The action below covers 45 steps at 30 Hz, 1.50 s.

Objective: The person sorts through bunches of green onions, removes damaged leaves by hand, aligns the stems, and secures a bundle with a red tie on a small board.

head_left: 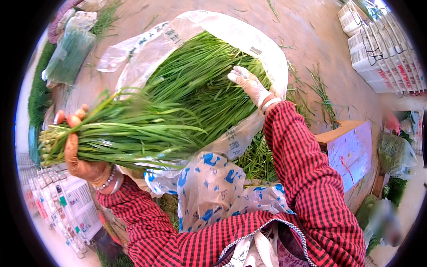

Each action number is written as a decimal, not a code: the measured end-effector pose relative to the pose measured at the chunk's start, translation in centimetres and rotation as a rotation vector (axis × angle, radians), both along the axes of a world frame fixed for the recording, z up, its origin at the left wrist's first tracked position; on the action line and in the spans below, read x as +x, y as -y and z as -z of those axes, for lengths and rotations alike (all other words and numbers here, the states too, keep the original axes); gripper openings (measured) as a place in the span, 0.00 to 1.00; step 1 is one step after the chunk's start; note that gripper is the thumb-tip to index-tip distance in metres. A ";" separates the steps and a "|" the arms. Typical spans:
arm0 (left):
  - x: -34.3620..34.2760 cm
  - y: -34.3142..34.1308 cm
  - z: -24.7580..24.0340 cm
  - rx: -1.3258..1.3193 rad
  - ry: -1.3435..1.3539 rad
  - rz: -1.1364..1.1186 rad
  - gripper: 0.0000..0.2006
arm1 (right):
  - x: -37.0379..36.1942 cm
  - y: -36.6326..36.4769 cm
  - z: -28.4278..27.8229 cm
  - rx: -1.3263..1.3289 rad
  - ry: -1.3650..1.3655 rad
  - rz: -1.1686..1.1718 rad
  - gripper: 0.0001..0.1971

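A thick bunch of garlic chives (133, 133) lies across my left hand (79, 153), whose fingers wrap round its pale stem end. The long green leaves point right, toward the bag. My right hand (250, 85), in a whitish glove, reaches over the far right part of a large heap of chives (195, 66). Its fingers are stretched out, with nothing seen in them; whether they touch the leaves I cannot tell. The heap fills a big white plastic bag (271, 49) that lies with its mouth spread wide. Clear plastic with blue prints (213, 191) covers my lap.
White plastic crates stand at the far right (378, 49) and lower left (71, 209). A cardboard box (349, 151) sits right of my right arm. Loose chives (322, 95) litter the floor. A bagged green bundle (71, 55) lies at the far left.
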State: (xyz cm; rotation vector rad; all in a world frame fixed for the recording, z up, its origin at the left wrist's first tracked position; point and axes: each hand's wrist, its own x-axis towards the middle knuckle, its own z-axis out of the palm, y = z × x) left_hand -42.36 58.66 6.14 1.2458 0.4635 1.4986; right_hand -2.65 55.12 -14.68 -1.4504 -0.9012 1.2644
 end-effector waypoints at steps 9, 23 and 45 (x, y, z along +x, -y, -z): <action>12.9 8.0 -11.1 1.162 -0.695 -0.136 0.11 | -6.9 10.3 -27.5 1.062 0.730 -0.143 0.52; 28.8 19.9 -1.0 -0.497 0.419 0.739 0.15 | -2.9 22.4 -30.7 0.019 1.436 -0.058 0.43; 39.2 22.2 19.4 -1.706 1.141 1.155 0.20 | 13.1 10.9 -7.7 -1.556 1.030 -1.017 0.62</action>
